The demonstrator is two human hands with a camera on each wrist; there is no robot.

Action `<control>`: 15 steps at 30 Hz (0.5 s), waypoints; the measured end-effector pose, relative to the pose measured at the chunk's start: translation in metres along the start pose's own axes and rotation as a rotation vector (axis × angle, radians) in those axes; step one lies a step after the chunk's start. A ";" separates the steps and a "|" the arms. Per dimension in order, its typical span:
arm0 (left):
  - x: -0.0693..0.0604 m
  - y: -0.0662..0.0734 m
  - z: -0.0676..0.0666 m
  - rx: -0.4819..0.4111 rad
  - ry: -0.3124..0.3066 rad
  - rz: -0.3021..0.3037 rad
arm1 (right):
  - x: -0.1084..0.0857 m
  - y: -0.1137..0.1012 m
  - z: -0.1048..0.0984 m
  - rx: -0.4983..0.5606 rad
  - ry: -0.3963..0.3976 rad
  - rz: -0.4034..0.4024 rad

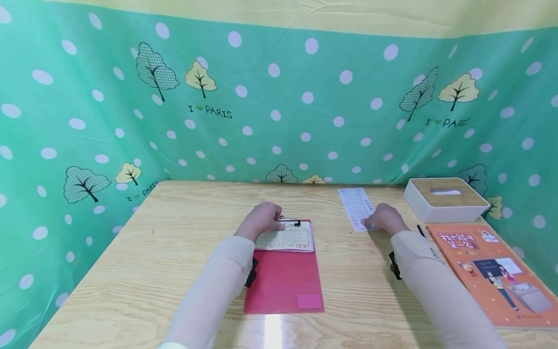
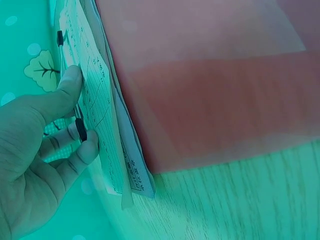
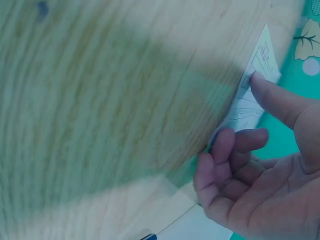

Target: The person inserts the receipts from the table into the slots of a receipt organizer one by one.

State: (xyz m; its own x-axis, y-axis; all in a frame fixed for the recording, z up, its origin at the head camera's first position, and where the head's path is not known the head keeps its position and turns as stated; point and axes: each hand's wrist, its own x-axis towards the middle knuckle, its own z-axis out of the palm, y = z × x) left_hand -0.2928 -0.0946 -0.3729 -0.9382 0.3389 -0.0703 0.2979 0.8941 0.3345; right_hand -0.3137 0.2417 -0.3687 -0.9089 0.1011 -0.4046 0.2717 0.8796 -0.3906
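Observation:
A red clipboard (image 1: 285,281) lies on the table, with a stack of printed forms (image 1: 287,238) under its metal clip (image 1: 288,221). My left hand (image 1: 263,219) grips the clip, its thumb on the top sheet's side and its fingers around the black-tipped wire, as the left wrist view (image 2: 47,150) shows. To the right, a loose printed slip (image 1: 355,208) lies flat on the tabletop. My right hand (image 1: 387,218) touches its near right edge. In the right wrist view the thumb (image 3: 272,97) rests at the slip's edge, apart from the loosely bent fingers (image 3: 220,170).
A white tissue box (image 1: 444,213) with a wooden lid stands at the back right. In front of it lie an orange book (image 1: 471,252) and a dark pen (image 1: 421,231), partly hidden by the right sleeve. A green dotted curtain (image 1: 279,131) borders the wooden table (image 1: 174,271).

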 end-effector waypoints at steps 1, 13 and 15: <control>0.000 0.000 0.000 0.000 0.000 0.002 | 0.000 0.000 0.000 0.005 -0.001 0.005; -0.002 0.003 -0.002 0.029 0.003 0.014 | -0.003 0.001 0.001 -0.007 0.029 0.004; -0.002 0.002 -0.002 0.028 0.005 0.017 | -0.006 0.000 0.001 0.003 0.039 0.007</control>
State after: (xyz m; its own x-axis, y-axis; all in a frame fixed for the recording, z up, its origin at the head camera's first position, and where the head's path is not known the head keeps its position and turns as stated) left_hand -0.2909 -0.0935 -0.3705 -0.9339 0.3525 -0.0601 0.3183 0.8961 0.3093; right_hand -0.3078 0.2407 -0.3675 -0.9188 0.1252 -0.3744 0.2786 0.8775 -0.3903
